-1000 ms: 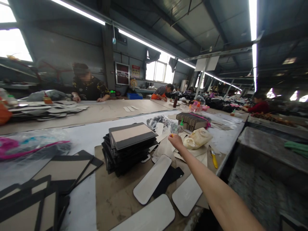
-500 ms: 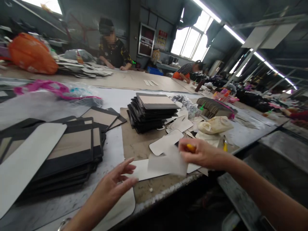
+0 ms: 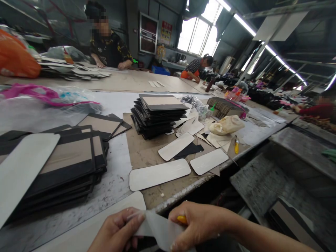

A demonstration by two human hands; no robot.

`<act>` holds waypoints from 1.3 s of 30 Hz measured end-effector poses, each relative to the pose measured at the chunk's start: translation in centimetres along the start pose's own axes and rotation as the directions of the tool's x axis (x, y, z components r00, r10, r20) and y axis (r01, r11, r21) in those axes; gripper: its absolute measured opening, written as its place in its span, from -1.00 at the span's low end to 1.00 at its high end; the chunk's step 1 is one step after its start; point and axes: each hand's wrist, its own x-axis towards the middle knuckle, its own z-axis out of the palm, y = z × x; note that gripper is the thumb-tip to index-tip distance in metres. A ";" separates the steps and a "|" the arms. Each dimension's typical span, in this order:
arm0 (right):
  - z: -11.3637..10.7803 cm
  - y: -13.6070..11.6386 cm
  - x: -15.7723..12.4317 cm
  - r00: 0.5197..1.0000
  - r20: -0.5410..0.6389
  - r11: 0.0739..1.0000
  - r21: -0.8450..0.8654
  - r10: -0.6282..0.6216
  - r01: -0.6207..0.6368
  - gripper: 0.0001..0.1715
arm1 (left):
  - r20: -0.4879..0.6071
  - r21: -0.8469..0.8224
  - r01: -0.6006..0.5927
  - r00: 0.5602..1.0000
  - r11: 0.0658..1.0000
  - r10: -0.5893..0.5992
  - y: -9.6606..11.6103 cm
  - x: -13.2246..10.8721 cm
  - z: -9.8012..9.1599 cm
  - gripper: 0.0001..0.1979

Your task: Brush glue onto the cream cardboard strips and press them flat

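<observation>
Both my hands are at the bottom edge of the head view, in front of the table's edge. My left hand [image 3: 119, 231] and my right hand [image 3: 199, 224] are closed on the two ends of a thin whitish sheet [image 3: 157, 229] stretched between them. A small yellow object [image 3: 182, 219] is also tucked in my right hand's fingers. Just beyond lie white rounded panels [image 3: 159, 174] on a brown cardboard sheet [image 3: 136, 143], and a stack of black-edged boards [image 3: 159, 113] stands behind them.
A second pile of black-framed boards [image 3: 65, 164] lies at left under a long white panel [image 3: 23, 171]. A plastic bag with pink cord [image 3: 44, 96], a cream cloth bundle [image 3: 227, 125] and a yellow tool [image 3: 236, 146] lie about. Other people work at the far table [image 3: 131, 82].
My right arm drew back from the far cloth bundle. Both hands came down to the near edge and took hold of the whitish sheet. The view tilted down and left.
</observation>
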 end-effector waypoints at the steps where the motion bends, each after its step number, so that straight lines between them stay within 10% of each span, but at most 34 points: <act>1: -0.3 0.5 -0.2 1.000 -0.026 1.000 0.001 0.005 -0.004 -0.70 | -0.024 -0.002 -0.009 1.000 1.000 0.009 0.1 0.0 -0.3 -0.49; 10: -4.5 1.1 0.4 0.824 -0.554 0.991 -0.115 -0.119 0.066 -0.68 | -0.245 0.206 -0.076 0.961 0.976 0.127 2.0 2.1 -2.7 -0.63; 16: -5.7 0.8 3.3 0.598 -0.793 0.866 -0.377 -0.119 -0.328 -0.75 | -0.309 0.592 0.049 0.936 0.805 0.170 4.9 5.1 -3.3 -0.59; 28: -7.4 0.8 5.3 0.619 -0.784 0.688 -0.477 -0.052 -0.546 -0.72 | -0.268 0.703 0.043 0.941 0.710 0.208 5.9 7.3 -3.2 -0.77; 39: -9.0 1.8 3.6 0.625 -0.780 0.804 -0.382 -0.016 -0.456 -0.78 | -0.305 0.774 0.146 0.939 0.616 0.160 5.2 7.8 -2.9 -0.76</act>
